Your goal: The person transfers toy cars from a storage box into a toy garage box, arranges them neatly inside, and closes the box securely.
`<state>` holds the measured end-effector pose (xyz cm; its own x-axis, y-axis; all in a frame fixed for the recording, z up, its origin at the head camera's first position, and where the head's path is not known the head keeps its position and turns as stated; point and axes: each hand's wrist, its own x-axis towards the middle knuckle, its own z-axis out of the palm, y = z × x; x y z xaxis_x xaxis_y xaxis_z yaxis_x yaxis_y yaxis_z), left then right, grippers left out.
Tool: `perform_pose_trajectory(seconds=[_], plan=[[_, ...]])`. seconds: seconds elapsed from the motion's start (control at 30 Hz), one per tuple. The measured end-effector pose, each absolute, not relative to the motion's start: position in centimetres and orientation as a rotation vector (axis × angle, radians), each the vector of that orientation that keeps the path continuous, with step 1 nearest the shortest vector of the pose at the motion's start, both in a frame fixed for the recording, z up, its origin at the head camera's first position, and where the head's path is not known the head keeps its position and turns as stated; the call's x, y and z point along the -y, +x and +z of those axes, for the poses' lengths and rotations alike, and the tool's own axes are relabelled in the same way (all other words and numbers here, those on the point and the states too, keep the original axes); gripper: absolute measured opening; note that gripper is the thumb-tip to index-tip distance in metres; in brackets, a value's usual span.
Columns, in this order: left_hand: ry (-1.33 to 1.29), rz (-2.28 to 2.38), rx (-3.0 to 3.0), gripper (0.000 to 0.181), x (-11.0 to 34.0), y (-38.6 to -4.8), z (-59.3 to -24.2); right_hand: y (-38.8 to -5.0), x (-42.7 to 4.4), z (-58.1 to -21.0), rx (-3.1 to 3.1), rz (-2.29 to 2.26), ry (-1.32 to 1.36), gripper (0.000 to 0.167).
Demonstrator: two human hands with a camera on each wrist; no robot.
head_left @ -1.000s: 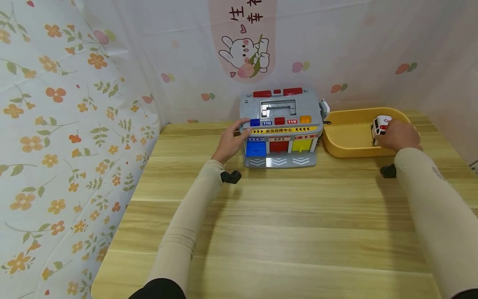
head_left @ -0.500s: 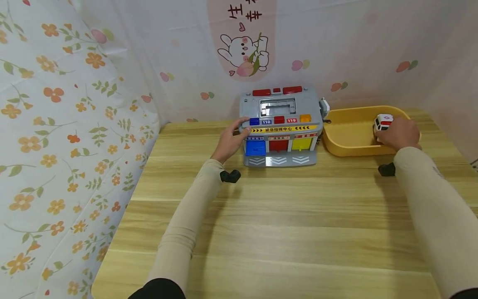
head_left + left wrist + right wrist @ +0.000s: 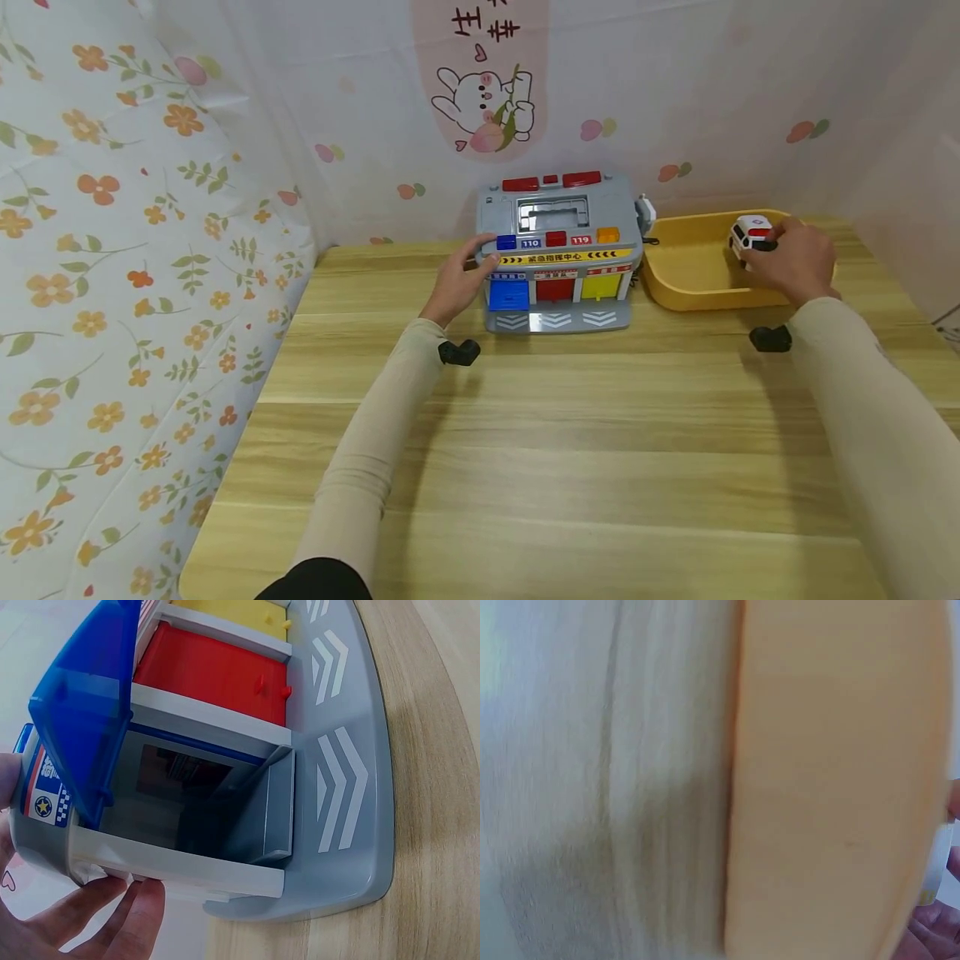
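My left hand [image 3: 457,282] grips the left end of a grey toy rescue station [image 3: 617,200], with the thumb at the roof's front corner. In the left wrist view, fingertips [image 3: 142,911] press on its side wall. The blue door [image 3: 86,705] is swung up, and the bay [image 3: 187,795] behind it is visible. Red [image 3: 214,671] and yellow doors [image 3: 602,287] are down. At right, my right hand [image 3: 798,262] pinches a white toy car [image 3: 748,233] with red marks, over the yellow tray [image 3: 712,300]. The right wrist view shows only a sliver of the car [image 3: 936,862] past the tray wall.
The tray stands right beside the station's right end, where a white part [image 3: 645,214] sticks out. A patterned cloth [image 3: 360,83] hangs behind the wooden table [image 3: 562,433], and a floral cloth [image 3: 150,275] borders its left edge.
My right hand has brought the toy car a little to the left and up within the tray area. The left hand keeps its hold on the station. The head view has shifted slightly.
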<state>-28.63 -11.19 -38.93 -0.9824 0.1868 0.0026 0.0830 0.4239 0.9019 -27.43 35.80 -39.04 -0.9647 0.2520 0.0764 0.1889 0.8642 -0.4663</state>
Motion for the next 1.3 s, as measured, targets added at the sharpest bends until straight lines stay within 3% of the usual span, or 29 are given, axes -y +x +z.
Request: perform_pose_trajectory(seconds=[0.23, 0.9, 1.3], plan=[[0.238, 1.612, -2.577, 0.043, 11.3, -28.7, -38.9, -26.2, -34.4, -38.4, 2.830, 0.847, -0.357, 0.069], [0.266, 1.629, -2.593, 0.042, 11.4, -28.7, -38.9, -21.1, -29.7, -36.4, 2.671, 0.809, -0.063, 0.045], [0.247, 1.616, -2.576, 0.042, 11.3, -28.5, -38.8, -18.1, -26.8, -38.4, 2.452, 0.726, 0.150, 0.032]])
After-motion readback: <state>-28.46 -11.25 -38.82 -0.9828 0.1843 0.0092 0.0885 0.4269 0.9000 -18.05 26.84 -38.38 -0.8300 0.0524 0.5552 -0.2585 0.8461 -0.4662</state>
